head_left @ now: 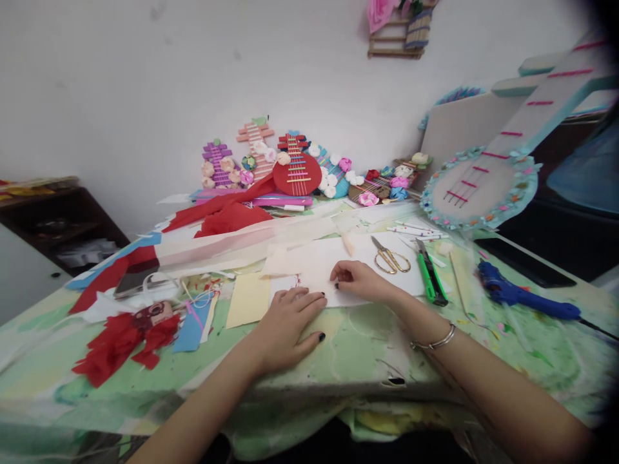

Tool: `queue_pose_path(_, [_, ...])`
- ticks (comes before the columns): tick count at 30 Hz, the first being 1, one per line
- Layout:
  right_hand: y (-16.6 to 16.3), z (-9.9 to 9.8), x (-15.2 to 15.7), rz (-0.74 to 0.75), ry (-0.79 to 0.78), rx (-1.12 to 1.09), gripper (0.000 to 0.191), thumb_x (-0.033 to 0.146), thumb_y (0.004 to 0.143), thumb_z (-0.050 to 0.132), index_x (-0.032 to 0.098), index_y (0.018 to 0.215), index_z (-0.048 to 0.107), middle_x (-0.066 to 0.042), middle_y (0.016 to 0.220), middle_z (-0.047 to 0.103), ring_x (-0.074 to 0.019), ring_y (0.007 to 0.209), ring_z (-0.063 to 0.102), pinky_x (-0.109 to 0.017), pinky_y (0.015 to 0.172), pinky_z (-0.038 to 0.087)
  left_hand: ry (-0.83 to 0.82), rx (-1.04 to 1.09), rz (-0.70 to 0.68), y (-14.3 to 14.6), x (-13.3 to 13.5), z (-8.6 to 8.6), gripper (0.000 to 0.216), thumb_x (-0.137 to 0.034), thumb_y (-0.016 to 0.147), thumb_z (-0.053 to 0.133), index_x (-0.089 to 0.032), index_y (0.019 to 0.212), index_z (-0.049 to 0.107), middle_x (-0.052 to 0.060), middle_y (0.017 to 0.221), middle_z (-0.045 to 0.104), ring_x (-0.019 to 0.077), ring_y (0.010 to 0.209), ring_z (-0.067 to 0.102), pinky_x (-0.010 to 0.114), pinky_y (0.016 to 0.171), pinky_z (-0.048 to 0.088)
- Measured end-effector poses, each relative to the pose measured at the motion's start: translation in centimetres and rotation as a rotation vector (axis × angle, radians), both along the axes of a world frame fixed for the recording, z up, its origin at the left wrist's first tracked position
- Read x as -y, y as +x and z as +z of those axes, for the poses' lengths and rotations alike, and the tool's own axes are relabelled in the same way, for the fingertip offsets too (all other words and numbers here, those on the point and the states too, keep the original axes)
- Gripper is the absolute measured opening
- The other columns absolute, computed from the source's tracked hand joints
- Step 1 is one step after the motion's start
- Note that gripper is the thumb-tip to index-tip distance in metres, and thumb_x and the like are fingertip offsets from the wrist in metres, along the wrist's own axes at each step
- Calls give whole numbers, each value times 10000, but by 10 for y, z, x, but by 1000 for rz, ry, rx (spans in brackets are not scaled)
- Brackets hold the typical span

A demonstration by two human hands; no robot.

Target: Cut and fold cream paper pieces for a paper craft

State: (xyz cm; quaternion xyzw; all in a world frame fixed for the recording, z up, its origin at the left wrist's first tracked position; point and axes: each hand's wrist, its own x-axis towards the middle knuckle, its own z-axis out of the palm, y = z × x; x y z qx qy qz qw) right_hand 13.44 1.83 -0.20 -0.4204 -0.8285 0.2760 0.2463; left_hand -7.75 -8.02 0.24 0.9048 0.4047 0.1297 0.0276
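Observation:
My left hand [289,320] lies flat on the green table [367,351], fingers stretched out and resting on the edge of a white paper sheet [333,261]. My right hand [360,280] rests on the same sheet with its fingers curled and fingertips pressed down on the paper; whether they pinch anything is hidden. A silver bracelet sits on my right wrist. A cream paper piece [248,299] lies just left of my left hand. Gold-handled scissors [391,258] lie on the sheet beyond my right hand.
A green utility knife [431,276] and a blue glue gun [525,296] lie to the right. Red crepe paper [118,341] and scraps crowd the left. Small paper guitars and flowers [294,169] line the wall; a large craft guitar [488,180] leans at right.

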Motion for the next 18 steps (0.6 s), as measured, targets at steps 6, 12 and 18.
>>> queue_pose_path(6, [-7, -3, 3, -51, 7, 32, 133, 215, 649, 635, 161, 770, 626, 9, 673, 570, -106, 630, 499, -211, 576, 350, 21, 13, -3, 4, -6, 1, 533, -371, 797, 509, -235, 1300, 398, 48, 1328, 454, 300, 1165, 344, 471, 947, 277])
queue_pose_path(12, [-7, -2, 1, -82, -22, 35, 118, 208, 634, 637, 165, 743, 624, 17, 650, 566, -100, 603, 492, -205, 548, 343, 20, 31, 4, 7, -6, -1, 501, -373, 796, 509, -245, 1273, 426, 54, 1313, 460, 303, 1141, 354, 475, 934, 279])
queue_pose_path(18, [-7, -3, 1, -85, -29, 44, 101, 202, 631, 630, 167, 725, 630, 20, 626, 557, -94, 576, 480, -199, 530, 334, -28, 58, -20, 0, -5, 4, 501, -396, 768, 549, -245, 1235, 449, 52, 1313, 460, 291, 1178, 339, 469, 963, 281])
